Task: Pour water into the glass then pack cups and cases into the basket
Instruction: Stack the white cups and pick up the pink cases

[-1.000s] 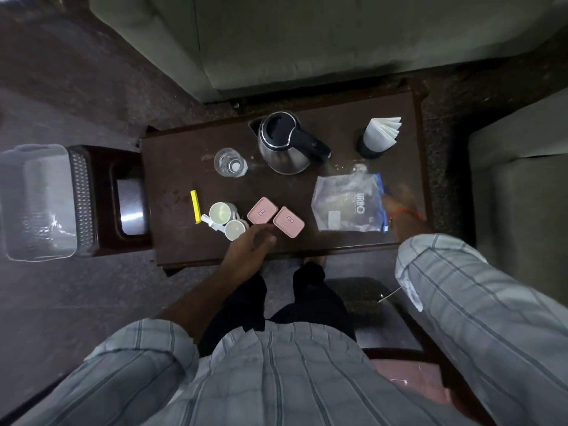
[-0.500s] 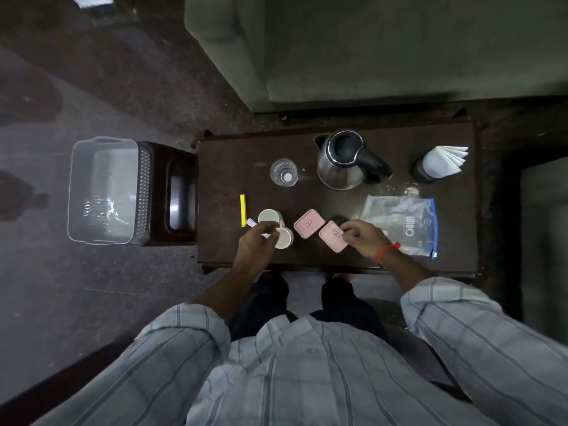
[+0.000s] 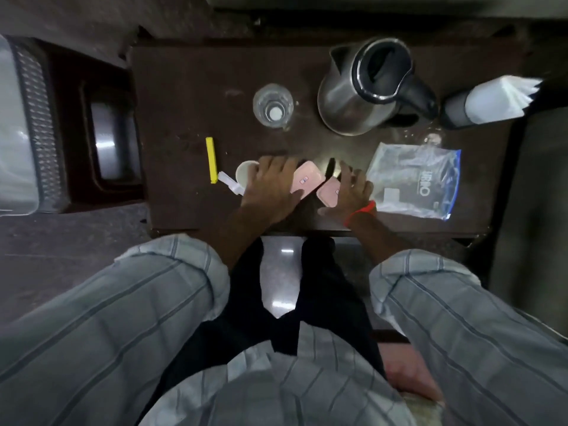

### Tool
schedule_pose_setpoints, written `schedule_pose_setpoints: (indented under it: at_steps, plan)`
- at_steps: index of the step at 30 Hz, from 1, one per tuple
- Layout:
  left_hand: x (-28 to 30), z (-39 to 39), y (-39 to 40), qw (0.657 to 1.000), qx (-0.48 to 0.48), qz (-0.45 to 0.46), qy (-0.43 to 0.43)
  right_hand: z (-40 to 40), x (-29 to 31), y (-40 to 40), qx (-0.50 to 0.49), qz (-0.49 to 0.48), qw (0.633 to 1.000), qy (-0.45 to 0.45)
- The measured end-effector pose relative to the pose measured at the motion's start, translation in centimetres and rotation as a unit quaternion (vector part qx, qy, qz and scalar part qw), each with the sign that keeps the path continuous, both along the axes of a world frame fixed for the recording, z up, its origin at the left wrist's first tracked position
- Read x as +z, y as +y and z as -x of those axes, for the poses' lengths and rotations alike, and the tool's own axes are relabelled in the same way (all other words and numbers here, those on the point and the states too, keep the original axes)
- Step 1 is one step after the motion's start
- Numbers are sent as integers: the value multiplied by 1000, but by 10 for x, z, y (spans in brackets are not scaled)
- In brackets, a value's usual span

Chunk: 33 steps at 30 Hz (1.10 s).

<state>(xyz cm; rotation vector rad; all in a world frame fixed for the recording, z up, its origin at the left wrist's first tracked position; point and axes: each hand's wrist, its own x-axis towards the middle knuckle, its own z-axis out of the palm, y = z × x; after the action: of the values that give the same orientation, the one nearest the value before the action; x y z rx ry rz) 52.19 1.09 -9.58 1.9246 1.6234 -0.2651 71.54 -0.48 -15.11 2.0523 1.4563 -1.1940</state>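
Two small white cups sit near the front edge of the dark wooden table [image 3: 184, 87]. One cup [image 3: 246, 173] shows; my left hand [image 3: 270, 189] covers and grips the other, its thumb lying over the left pink case [image 3: 309, 179]. My right hand [image 3: 353, 192] grips the right pink case [image 3: 329, 192], fingers on its far side and thumb on its near side. The clear glass [image 3: 272, 106] stands further back with water in it. Right of it is the steel kettle [image 3: 362, 87], its lid open. The clear basket [image 3: 15, 127] rests on a side stand at the far left.
A yellow strip [image 3: 211, 159] and a white cup handle [image 3: 229, 182] lie left of the cups. A clear zip bag [image 3: 415, 179] lies at the right. A napkin holder [image 3: 491, 101] stands at the back right. Sofas border the table.
My head has dropped closer to the table. My right hand has come from the zip bag onto the right pink case. My left hand has slid forward over the cups.
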Motion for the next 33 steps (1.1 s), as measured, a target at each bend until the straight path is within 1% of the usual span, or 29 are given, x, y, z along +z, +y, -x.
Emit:
schedule_pose_setpoints:
  at_steps: [2, 3, 6, 8, 11, 13, 15, 16, 17, 19, 20, 21, 23, 25, 27, 29, 31, 33]
  plan:
    - [-25, -24, 7, 995, -65, 7, 71, -2, -20, -11, 26, -26, 999, -29]
    - [-38, -33, 9, 992, -86, 15, 90, -4, -28, -17, 37, -51, 997, -41]
    - [-69, -52, 6, 988, -99, 42, 107, -4, -48, -33, 55, -158, 983, -81]
    - [-74, -57, 2, 986, -100, 60, 116, -3, -51, -34, 43, -196, 975, -94]
    - [-65, -50, 2, 994, -54, 47, 85, 2, -48, -30, 39, -242, 964, -106]
    - [-51, -32, 6, 998, 10, -5, 59, 10, -41, -25, 86, -290, 946, -114]
    - [-38, -4, 11, 994, 64, -63, 55, 29, -31, -17, 142, -322, 935, -54]
    - [-34, 11, 12, 992, 84, -70, 55, 43, -25, -13, 161, -327, 931, -8]
    - [-32, 27, 12, 992, 100, -57, 56, 59, -20, -11, 178, -326, 928, 31]
    - [-34, 55, 12, 992, 108, -2, 70, 87, -11, -9, 203, -295, 930, 81]
    - [-37, 65, 10, 991, 102, 23, 79, 98, -9, -10, 206, -263, 937, 102]
    - [-39, 74, 9, 991, 100, 44, 77, 107, -9, -11, 194, -227, 946, 127]
    - [-45, 85, 7, 990, 115, 79, 32, 120, -11, -15, 134, -176, 961, 165]
    - [-52, 91, 10, 985, 146, 95, -18, 129, -12, -16, 77, -182, 968, 156]
    - [-57, 93, 13, 982, 161, 98, -21, 135, -10, -18, 39, -194, 970, 143]
    - [-57, 92, 17, 980, 168, 106, -17, 135, -8, -19, 5, -182, 972, 148]
    - [-54, 100, 17, 974, 196, 109, -38, 134, -5, -18, -17, -171, 973, 153]
    - [-47, 116, 13, 962, 242, 93, -83, 134, 5, -18, -24, -179, 972, 149]
